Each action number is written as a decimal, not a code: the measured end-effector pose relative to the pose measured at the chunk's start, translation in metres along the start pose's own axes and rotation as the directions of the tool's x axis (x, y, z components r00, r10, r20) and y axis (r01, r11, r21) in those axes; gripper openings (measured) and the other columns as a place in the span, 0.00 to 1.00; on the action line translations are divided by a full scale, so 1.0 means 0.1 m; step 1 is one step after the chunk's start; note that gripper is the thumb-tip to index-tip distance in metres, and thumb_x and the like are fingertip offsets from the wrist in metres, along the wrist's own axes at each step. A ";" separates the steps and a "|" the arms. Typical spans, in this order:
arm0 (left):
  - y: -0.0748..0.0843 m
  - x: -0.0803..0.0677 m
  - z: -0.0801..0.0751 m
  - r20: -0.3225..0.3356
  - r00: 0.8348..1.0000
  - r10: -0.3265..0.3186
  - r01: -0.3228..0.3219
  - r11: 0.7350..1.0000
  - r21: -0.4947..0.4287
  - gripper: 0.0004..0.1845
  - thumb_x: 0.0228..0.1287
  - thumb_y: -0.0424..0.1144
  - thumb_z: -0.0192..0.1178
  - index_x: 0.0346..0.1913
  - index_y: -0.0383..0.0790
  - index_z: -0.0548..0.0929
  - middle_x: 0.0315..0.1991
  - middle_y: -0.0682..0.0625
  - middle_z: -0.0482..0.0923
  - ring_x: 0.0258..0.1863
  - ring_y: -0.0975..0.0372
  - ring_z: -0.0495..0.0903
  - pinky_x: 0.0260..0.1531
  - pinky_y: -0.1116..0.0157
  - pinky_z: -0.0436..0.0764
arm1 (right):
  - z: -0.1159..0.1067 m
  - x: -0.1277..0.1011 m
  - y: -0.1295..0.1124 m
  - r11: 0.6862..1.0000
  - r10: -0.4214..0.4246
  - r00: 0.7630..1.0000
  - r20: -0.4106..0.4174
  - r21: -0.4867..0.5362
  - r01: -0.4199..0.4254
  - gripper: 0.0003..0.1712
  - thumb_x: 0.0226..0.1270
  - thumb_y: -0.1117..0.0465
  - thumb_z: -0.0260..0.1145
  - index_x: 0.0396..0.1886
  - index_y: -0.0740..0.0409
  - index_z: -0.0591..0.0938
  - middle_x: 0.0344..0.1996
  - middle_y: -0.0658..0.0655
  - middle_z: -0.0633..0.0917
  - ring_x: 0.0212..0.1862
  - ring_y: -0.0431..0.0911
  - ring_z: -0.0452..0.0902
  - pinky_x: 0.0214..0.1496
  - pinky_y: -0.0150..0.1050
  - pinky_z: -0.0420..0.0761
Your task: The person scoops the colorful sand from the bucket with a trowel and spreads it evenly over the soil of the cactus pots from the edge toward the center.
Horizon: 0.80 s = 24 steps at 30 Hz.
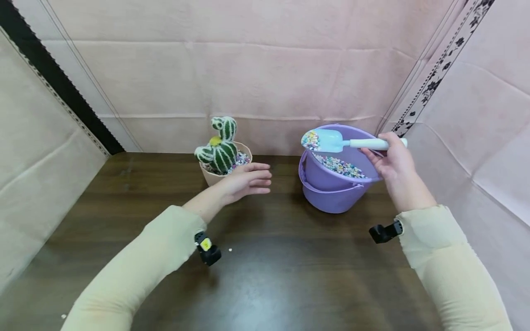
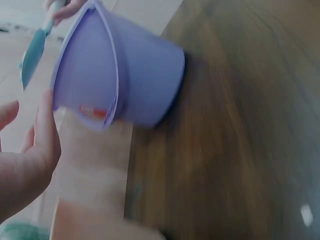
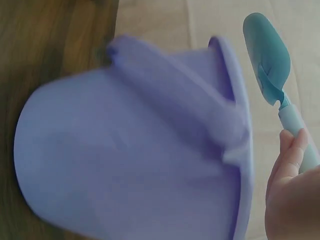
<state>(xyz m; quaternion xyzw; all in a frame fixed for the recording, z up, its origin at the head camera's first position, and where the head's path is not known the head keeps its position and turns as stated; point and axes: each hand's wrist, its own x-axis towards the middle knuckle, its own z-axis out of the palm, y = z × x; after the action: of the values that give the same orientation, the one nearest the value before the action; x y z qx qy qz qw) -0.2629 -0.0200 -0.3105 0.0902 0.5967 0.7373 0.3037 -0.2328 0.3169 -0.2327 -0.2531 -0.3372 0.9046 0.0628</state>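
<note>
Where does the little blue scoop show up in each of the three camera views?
Head: the blue scoop is right of centre, held level above the purple bucket by the right hand, loaded with coloured pebbles.
Left wrist: top left corner, past the bucket's rim.
Right wrist: upper right, underside showing, fingers round its handle.
Shared landmark: the purple bucket, in all three views.

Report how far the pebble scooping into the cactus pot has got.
Done: some coloured pebbles already lie in the cactus pot. In hand: the right hand holds a loaded blue scoop above the purple bucket; the left hand rests beside the pot. Left: tipping this load in; pebbles remain in the bucket.
</note>
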 end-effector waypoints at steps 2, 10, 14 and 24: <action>0.00 -0.13 -0.18 0.017 1.000 -0.001 0.001 1.000 0.021 0.23 0.71 0.31 0.46 0.66 0.30 0.59 0.38 0.53 0.76 0.37 0.65 0.79 0.46 0.64 0.84 | 0.02 0.04 0.05 1.000 0.005 1.000 0.026 0.011 -0.006 0.07 0.60 0.68 0.63 0.32 0.60 0.71 0.30 0.60 0.75 0.30 0.55 0.82 0.35 0.45 0.88; -0.05 -0.54 -0.93 0.058 0.998 -0.014 0.008 0.993 0.115 0.22 0.73 0.34 0.44 0.65 0.29 0.58 0.44 0.54 0.77 0.41 0.66 0.79 0.46 0.66 0.84 | 0.24 -0.05 0.27 0.998 0.062 0.997 0.055 0.004 -0.062 0.07 0.62 0.67 0.61 0.35 0.58 0.70 0.33 0.59 0.73 0.30 0.55 0.80 0.32 0.44 0.88; -0.03 -0.61 -1.27 -0.001 1.000 -0.016 0.016 0.986 0.167 0.26 0.73 0.39 0.44 0.67 0.29 0.55 0.46 0.55 0.77 0.43 0.67 0.79 0.48 0.67 0.83 | 0.34 -0.12 0.36 0.997 0.080 0.995 0.067 -0.005 -0.079 0.06 0.65 0.65 0.59 0.34 0.57 0.69 0.32 0.59 0.73 0.28 0.54 0.79 0.29 0.42 0.87; 0.08 -0.38 -1.65 -0.286 0.958 -0.010 0.023 0.999 0.044 0.21 0.70 0.44 0.50 0.60 0.39 0.62 0.44 0.52 0.68 0.37 0.69 0.78 0.41 0.74 0.84 | 0.48 -0.22 0.54 0.995 0.102 0.991 0.087 -0.031 -0.100 0.04 0.65 0.67 0.57 0.35 0.56 0.69 0.31 0.59 0.74 0.28 0.52 0.79 0.28 0.41 0.87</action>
<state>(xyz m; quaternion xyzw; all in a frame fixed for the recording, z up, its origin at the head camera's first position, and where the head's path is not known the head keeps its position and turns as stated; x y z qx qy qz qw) -0.3167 -0.1779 -0.3395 -0.0151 0.6520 0.7259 0.2185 -0.2347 0.2414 -0.2267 -0.2301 -0.3385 0.9124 -0.0015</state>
